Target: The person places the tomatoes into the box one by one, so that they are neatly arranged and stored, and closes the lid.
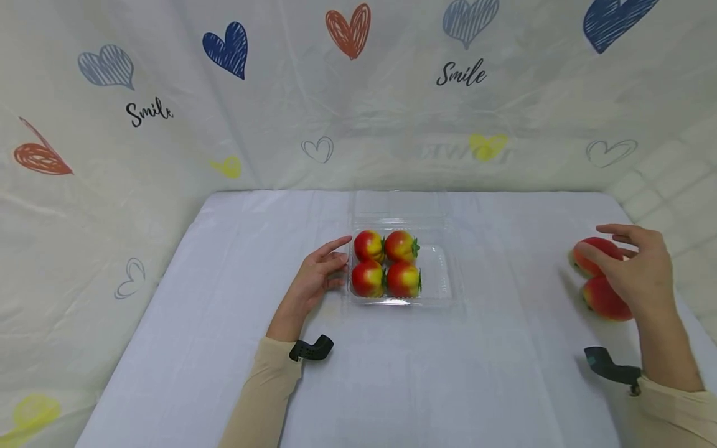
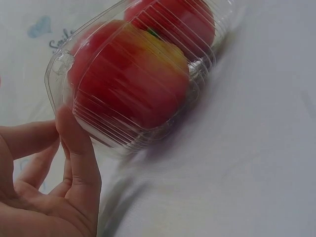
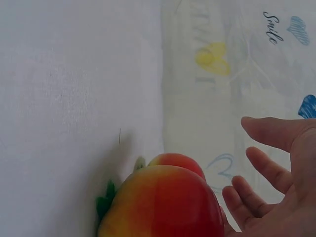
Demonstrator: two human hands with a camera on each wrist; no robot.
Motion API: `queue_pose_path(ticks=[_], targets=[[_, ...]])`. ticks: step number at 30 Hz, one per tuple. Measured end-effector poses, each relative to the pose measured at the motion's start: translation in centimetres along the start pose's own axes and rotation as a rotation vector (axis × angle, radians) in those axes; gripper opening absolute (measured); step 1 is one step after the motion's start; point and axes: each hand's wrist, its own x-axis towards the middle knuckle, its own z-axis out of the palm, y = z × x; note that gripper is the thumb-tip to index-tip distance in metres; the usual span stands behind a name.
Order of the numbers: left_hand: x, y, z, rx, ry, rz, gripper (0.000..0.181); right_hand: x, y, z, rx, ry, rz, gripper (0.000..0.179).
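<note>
A clear plastic clamshell box [image 1: 437, 274], its lid folded back, lies mid-table. Several red-and-yellow apples with green stem leaves, one of them the front-left apple [image 1: 366, 279], fill its left side. My left hand [image 1: 313, 277] is at the box's left edge, fingertips touching the rim, as the left wrist view shows near the apple [image 2: 123, 79] behind the plastic. At the far right, my right hand [image 1: 644, 267] spreads thumb and fingers over the farther apple [image 1: 598, 254]. A nearer apple [image 1: 607, 300] sits beside it, partly covered by that hand. The right wrist view shows nothing between the fingers.
A white cloth [image 1: 392, 373] covers the table. Behind it and on the left hangs a pale curtain [image 1: 386, 106] printed with hearts and lettering. Each wrist carries a black camera mount, the left mount [image 1: 311, 348] and the right mount [image 1: 612, 367].
</note>
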Motion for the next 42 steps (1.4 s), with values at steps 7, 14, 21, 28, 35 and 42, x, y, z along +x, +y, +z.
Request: queue_pose_path(ticks=[7, 14, 21, 28, 35, 42], targets=[[0.0, 0.0, 0.0, 0.011, 0.004, -0.008, 0.040, 0.4, 0.7, -0.2, -0.028, -0.005, 0.008, 0.066], [0.1, 0.0, -0.1, 0.015, 0.002, -0.002, 0.040, 0.7, 0.9, -0.2, -0.043, -0.025, 0.023, 0.067], [0.1, -0.1, -0.1, 0.014, -0.003, 0.000, 0.040, 0.8, 1.1, -0.3, -0.047, -0.033, 0.052, 0.068], [0.2, -0.1, -0.2, 0.015, -0.011, 0.008, 0.041, 0.9, 1.8, -0.3, -0.037, -0.078, 0.037, 0.074], [0.2, -0.1, -0.2, 0.024, -0.012, 0.011, 0.041, 1.4, 2.8, -0.4, -0.050, -0.176, 0.020, 0.087], [0.2, -0.2, -0.2, 0.019, -0.006, 0.009, 0.040, 1.8, 3.6, -0.2, -0.070, -0.233, -0.026, 0.098]])
